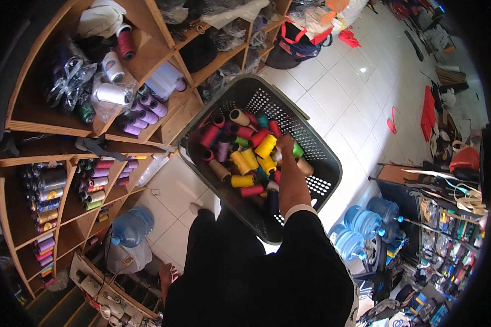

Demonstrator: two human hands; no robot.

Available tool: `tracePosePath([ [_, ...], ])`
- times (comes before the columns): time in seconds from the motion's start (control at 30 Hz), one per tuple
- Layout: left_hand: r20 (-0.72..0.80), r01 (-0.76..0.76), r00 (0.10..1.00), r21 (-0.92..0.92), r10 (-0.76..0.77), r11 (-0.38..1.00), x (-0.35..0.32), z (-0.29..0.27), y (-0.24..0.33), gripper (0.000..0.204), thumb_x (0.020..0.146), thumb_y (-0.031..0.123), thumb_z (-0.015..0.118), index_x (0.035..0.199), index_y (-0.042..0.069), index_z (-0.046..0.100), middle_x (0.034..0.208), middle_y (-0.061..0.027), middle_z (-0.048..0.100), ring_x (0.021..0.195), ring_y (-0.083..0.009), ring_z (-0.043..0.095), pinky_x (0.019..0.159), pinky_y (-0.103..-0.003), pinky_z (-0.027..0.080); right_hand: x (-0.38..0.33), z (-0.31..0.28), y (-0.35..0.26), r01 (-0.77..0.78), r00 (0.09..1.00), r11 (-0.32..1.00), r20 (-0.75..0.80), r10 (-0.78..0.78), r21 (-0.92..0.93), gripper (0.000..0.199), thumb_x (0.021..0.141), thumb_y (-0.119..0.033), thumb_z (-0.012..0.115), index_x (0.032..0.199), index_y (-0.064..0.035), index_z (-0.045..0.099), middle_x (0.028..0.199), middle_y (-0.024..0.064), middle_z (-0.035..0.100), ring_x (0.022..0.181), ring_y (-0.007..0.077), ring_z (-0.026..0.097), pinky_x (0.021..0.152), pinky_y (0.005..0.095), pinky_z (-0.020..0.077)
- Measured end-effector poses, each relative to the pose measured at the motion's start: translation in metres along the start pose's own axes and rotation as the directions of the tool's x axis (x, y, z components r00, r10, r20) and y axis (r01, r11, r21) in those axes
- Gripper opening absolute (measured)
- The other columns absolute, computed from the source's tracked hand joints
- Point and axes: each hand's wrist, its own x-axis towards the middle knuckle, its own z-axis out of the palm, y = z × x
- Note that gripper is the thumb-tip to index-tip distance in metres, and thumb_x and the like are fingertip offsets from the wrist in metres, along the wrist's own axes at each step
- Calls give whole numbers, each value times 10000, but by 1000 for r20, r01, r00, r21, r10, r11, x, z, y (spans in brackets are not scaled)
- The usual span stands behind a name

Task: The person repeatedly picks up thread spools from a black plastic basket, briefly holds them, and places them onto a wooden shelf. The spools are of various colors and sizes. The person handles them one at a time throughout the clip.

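My right hand [285, 144] reaches down into a dark plastic mesh basket [317, 143] held in front of me, my black sleeve with a white cuff [300, 210] behind it. The basket is full of thread spools: yellow ones [265, 146], red ones [208, 136], purple, green and tan. My fingers are curled among the spools beside a green one [297, 150]; whether they grip one is hidden. My left hand is out of sight, and so is whatever supports the basket.
Wooden shelves [147, 52] on the left hold purple spools [142, 115], white spools [112, 93] and rows of coloured thread [95, 182]. Blue water bottles stand on the tiled floor [130, 226] [368, 218]. Bags and clutter line the right side [447, 180].
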Motion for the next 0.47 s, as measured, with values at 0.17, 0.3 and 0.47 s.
tracePosePath([
  [0.17, -34, -93, 994, 247, 105, 965, -3, -5, -18, 293, 920, 274, 569, 1125, 69, 533, 1002, -110, 619, 763, -247, 649, 553, -355, 522, 23, 10, 4, 73, 976, 985, 216, -38, -158, 539, 858, -417, 536, 1295, -102, 502, 1225, 192, 576, 1234, 361, 463, 1030, 545, 323],
  [0.3, -45, -42, 998, -13, 42, 999, 31, -21, -65, 304, 923, 288, 566, 1134, 71, 539, 1033, -120, 621, 788, -266, 654, 589, -380, 533, -5, 10, 1, 8, 963, 992, 267, 26, -127, 614, 838, -487, 578, 1306, -102, 488, 1224, 197, 571, 1232, 381, 453, 1033, 535, 330],
  [0.47, 58, -145, 989, 133, 138, 980, 14, 29, 50, 392, 886, 314, 631, 1198, 103, 524, 1102, -128, 596, 981, -307, 624, 727, -520, 546, 0, 27, 50, 24, 998, 961, 42, -36, 276, 841, 781, -608, 617, 1425, -152, 327, 1414, 173, 394, 1313, 372, 344, 1069, 509, 283],
])
